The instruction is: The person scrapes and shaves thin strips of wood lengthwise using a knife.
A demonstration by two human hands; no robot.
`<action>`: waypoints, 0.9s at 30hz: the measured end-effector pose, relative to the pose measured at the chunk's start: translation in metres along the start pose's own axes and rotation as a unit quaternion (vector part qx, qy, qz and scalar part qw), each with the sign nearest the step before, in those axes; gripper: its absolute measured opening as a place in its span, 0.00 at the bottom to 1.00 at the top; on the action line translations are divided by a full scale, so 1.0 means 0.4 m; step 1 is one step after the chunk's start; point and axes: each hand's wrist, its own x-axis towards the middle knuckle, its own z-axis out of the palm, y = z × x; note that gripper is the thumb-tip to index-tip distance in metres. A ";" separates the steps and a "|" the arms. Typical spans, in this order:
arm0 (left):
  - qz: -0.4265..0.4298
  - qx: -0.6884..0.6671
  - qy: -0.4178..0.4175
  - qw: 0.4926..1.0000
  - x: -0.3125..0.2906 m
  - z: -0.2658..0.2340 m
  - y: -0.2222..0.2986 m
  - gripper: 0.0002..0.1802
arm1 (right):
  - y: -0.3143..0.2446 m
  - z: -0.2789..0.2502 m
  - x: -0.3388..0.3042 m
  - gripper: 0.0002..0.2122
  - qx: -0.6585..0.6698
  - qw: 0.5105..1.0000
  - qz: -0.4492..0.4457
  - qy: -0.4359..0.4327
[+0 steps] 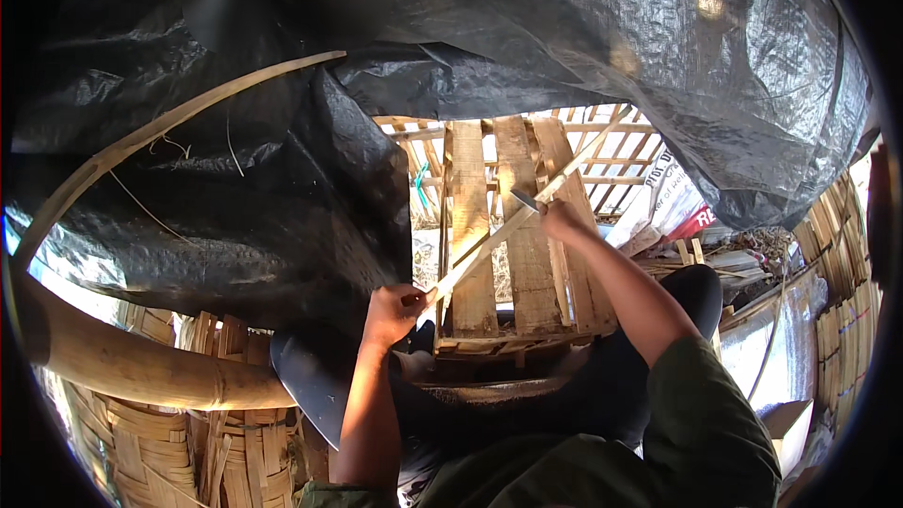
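A long, pale bamboo strip [483,255] slants from my lap up toward the far right, over a small slatted wooden bench [475,293]. Its near end is gripped by my left hand [393,313], the fingers closed round it. My right hand [562,219] is closed on a knife [524,199] farther up the strip. The short blade points to the upper left and lies across the strip. The knife's handle is hidden in my fist. Whether the edge bites into the bamboo cannot be made out.
Black plastic sheeting [263,169] hangs ahead and to the left. A curved bamboo strip [160,127] and a thick bamboo pole [160,367] are at my left, above woven bamboo baskets [141,442]. Beyond the bench is a bamboo lattice [616,146]; a printed white sack [670,193] stands right.
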 end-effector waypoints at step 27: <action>-0.095 -0.078 -0.167 0.978 -0.027 -0.001 -0.002 0.12 | -0.009 0.092 -0.080 0.24 0.051 0.998 0.002 0.041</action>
